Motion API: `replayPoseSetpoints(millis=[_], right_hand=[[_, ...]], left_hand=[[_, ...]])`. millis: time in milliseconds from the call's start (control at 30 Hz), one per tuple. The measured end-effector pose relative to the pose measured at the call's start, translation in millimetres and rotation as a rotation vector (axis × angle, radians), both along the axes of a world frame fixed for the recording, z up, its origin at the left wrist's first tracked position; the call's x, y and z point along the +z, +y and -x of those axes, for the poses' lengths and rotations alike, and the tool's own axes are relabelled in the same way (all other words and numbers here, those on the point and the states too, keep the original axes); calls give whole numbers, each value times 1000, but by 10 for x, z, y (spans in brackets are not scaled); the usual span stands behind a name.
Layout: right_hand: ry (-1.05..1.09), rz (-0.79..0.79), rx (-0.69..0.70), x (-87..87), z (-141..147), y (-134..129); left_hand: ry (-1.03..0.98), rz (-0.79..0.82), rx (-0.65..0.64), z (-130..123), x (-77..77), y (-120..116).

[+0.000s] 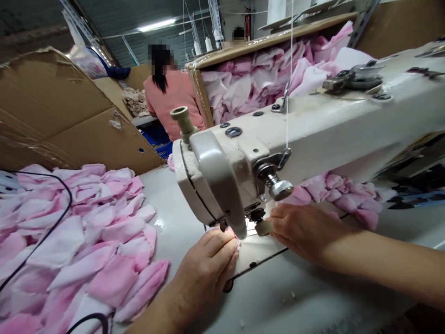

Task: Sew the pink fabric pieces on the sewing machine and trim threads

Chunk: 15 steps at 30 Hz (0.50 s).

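Observation:
A white sewing machine [323,125] reaches in from the right, its lamp lighting the plate under the needle area. My left hand [210,260] is closed on a small pink-and-white fabric piece [229,233] just left of the presser area. Behind the machine head's lower right side is my right hand [302,232], its fingers bent together near the needle; their tips are partly hidden, and I cannot make out what they hold. Bunched pink fabric pieces [344,195] lie beyond my right hand, under the machine arm.
Pink-and-white fabric pieces [104,232] are heaped on the white table [156,195] at left, with a black cable [52,222] across them. Cardboard [69,111] stands behind. A box of fabric [243,83] and a person in a pink top [174,102] are farther back.

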State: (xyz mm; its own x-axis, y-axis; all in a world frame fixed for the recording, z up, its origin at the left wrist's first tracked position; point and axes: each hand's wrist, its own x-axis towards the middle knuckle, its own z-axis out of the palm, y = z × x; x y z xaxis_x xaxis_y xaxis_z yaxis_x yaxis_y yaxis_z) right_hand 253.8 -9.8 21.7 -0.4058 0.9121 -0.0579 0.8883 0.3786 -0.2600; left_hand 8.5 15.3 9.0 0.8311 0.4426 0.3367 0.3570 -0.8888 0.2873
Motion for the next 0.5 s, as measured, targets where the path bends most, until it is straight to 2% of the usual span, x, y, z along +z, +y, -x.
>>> replayPoseSetpoints(millis=[267, 500], right_hand=[[141, 44, 94, -83, 16, 11], [146, -12, 123, -167, 38, 23]], left_hand=[[16, -70, 6, 0, 10, -20], [-7, -117, 35, -6, 9, -32]])
